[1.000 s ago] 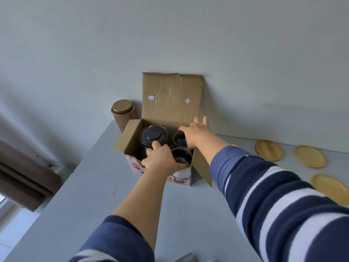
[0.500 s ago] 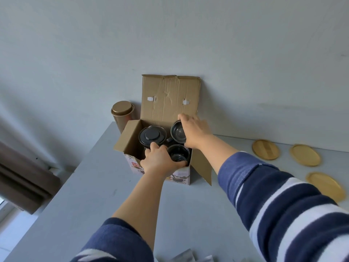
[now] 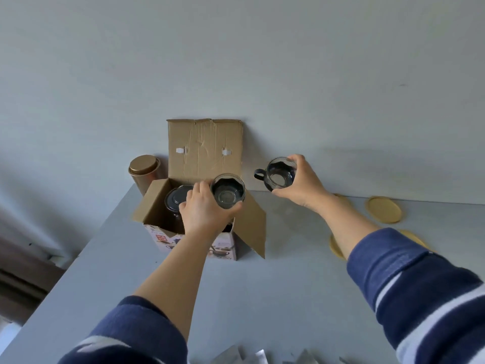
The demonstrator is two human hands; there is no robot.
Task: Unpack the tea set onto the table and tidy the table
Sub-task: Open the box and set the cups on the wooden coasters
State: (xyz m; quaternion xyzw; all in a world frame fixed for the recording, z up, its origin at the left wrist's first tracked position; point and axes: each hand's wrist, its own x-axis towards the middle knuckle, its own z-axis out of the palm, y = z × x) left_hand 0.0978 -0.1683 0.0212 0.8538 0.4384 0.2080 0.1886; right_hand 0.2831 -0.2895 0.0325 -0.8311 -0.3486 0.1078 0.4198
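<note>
An open cardboard box (image 3: 204,151) stands at the back of the grey table (image 3: 262,298), its lid leaning on the wall. My left hand (image 3: 202,214) grips a dark glass cup (image 3: 227,191) just above the box's right side. My right hand (image 3: 301,185) holds a second glass cup with a dark handle (image 3: 279,177) in the air to the right of the box. A teapot with a black lid (image 3: 176,199) sits inside the box, partly hidden by my left hand.
A copper tin (image 3: 143,170) stands left of the box against the wall. Several golden round coasters (image 3: 384,209) lie at the table's right, some hidden by my right arm. Crumpled clear wrapping (image 3: 257,358) lies at the near edge. The table's left edge drops to the floor.
Both hands have lifted a cup each out of the box. My right hand has moved right and clear of the box; my left hand has risen just above it.
</note>
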